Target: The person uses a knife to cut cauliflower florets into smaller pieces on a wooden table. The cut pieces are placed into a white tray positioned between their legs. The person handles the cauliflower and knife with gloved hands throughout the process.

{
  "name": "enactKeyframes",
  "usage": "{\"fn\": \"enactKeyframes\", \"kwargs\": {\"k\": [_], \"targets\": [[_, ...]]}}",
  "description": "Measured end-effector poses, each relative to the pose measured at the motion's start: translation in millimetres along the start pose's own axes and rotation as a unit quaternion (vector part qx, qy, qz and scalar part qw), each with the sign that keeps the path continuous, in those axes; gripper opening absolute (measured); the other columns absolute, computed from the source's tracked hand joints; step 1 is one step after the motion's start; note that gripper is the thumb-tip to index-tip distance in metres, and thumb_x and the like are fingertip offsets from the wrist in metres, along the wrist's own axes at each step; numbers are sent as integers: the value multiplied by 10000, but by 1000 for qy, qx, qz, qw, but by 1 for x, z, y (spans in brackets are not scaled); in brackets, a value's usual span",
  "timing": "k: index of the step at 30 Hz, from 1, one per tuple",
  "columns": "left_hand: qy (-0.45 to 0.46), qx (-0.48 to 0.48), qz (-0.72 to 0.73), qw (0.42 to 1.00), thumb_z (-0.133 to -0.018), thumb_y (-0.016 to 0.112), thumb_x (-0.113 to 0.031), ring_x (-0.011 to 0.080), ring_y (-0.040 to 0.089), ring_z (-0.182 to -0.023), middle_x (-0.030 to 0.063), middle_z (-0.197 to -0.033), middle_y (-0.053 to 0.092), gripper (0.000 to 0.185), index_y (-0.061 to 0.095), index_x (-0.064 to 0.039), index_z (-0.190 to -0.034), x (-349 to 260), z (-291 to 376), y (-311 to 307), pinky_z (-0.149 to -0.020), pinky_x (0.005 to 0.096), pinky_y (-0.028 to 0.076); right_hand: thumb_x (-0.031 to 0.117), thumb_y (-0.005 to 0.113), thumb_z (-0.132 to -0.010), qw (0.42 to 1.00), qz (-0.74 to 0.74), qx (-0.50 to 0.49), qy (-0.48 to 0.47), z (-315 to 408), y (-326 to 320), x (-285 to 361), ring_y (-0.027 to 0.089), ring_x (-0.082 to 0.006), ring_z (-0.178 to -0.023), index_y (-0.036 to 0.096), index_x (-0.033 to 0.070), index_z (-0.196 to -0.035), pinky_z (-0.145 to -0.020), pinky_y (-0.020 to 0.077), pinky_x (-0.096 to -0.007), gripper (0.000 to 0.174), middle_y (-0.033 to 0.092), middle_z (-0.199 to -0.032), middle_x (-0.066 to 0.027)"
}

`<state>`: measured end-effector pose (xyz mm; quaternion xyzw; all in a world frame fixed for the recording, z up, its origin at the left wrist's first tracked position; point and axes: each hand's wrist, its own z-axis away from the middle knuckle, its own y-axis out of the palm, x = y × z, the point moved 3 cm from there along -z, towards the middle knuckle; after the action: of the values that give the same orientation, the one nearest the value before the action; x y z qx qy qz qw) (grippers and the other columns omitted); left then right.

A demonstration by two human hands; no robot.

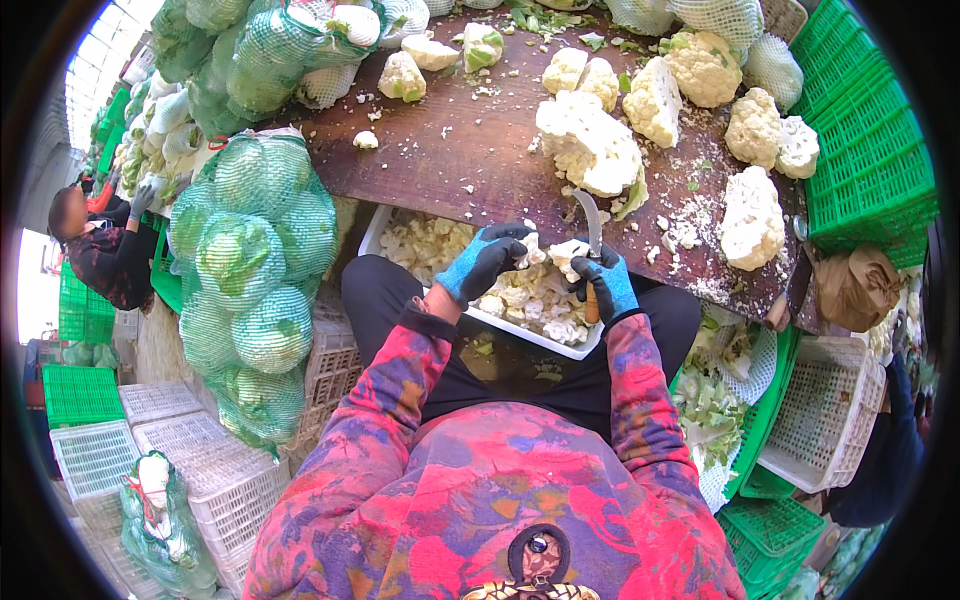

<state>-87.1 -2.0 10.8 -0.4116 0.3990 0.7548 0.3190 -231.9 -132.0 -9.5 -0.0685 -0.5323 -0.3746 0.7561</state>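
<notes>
My left hand [486, 262], in a blue and black work glove, pinches a small cauliflower floret [531, 249]. Gloved the same way, my right hand [609, 279] grips a curved knife [591, 217] by its wooden handle, blade pointing up and away from me. Another cauliflower piece [568, 258] sits at the fingers of that hand, close to the floret on the left. Below both hands a white tub [577, 351] of cut florets [525, 300] stands between my knees, partly under the table edge. Beyond the knife lies a large cut cauliflower head [589, 142].
The brown table [435, 157] bears several cauliflower pieces [753, 217] and crumbs. Net bags of cabbages [255, 285] hang at the left. Green crates [862, 135] stack at the right, above a brown bag [857, 289]. A cleaver [791, 292] lies at the table's right edge. Another person [105, 240] sits far left.
</notes>
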Motion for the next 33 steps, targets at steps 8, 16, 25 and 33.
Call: {"fn": "enactKeyframes", "kwargs": {"k": [8,16,25,33], "targets": [[57,62,-137,987,-779,646,-208,79,528,-873,24,-964,604,379,570,-26,-1102,15,-13,21,-762,233,428,63,642,-720,996,24,74,-40,-9,11,-24,559,-115,-624,527,58,-1096,-477,423,-230,393,590,-796,-34],[133,-33,-571,809,-734,605,-344,350,543,-880,154,-935,578,367,590,-84,-992,13,-17,12,-737,402,449,191,680,-629,816,525,-21,-242,-7,4,-13,584,-322,-797,579,98,-975,-693,475,-388,372,594,-899,-134],[155,-14,-660,735,-674,662,-373,327,566,-785,130,-867,576,338,603,-113,-882,-11,-32,2,-698,414,458,222,662,-693,798,552,-58,-236,10,-13,7,600,-294,-745,589,116,-955,-647,478,-374,292,609,-842,-119],[308,-191,-470,805,-677,675,-218,346,406,-1150,219,-1245,403,574,464,-101,-1197,-81,-148,0,-900,351,410,217,600,-779,900,362,-165,-179,-13,-19,23,592,-333,-665,565,81,-858,-578,454,-375,162,592,-698,-162]]}}
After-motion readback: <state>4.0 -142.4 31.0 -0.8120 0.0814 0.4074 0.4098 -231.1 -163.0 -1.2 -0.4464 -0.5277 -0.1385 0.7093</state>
